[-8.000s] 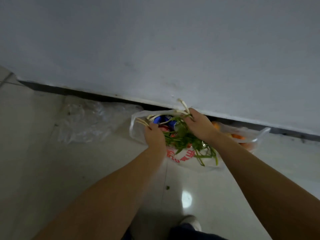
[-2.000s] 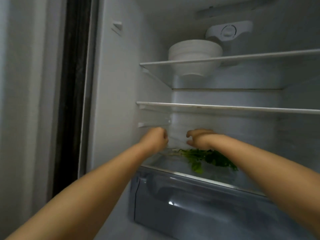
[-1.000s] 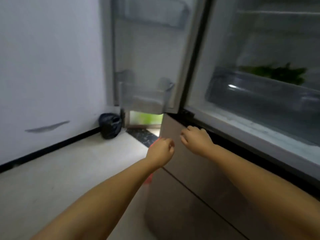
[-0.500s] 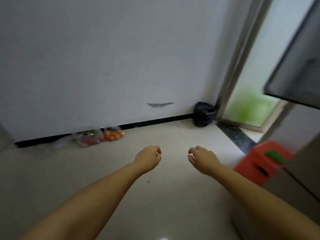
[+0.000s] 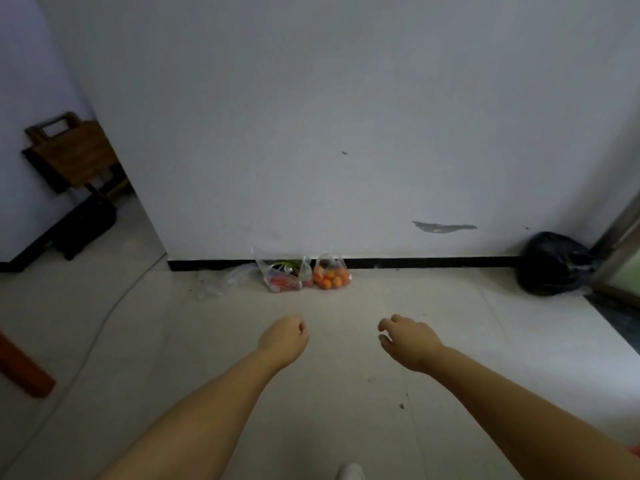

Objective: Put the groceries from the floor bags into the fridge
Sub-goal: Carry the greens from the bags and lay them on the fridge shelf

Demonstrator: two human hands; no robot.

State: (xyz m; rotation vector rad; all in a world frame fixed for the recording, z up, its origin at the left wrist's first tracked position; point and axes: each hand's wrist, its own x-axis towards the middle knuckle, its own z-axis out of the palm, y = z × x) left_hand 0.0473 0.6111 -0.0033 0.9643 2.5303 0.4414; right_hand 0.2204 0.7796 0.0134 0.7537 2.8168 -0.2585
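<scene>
Two clear plastic bags stand on the floor against the white wall. The left bag (image 5: pixel 282 277) shows green leaves and red items. The right bag (image 5: pixel 330 275) holds several orange fruits. An empty crumpled clear bag (image 5: pixel 225 277) lies to their left. My left hand (image 5: pixel 285 337) hangs in front of me with loosely curled fingers and holds nothing. My right hand (image 5: pixel 407 339) is beside it, fingers relaxed and slightly bent, also empty. Both hands are well short of the bags. The fridge is out of view.
A black rubbish bag (image 5: pixel 554 263) sits in the right corner by a door frame. A folded wooden table (image 5: pixel 69 150) and a dark case (image 5: pixel 86 225) stand at the far left. An orange object (image 5: pixel 24 368) pokes in at the left edge. A thin cable (image 5: pixel 104 318) crosses the floor.
The view has swung left from the fridge to the wall, bringing the floor bags to the centre. Both hands stay empty in front of me, and the red stool has left the view.
</scene>
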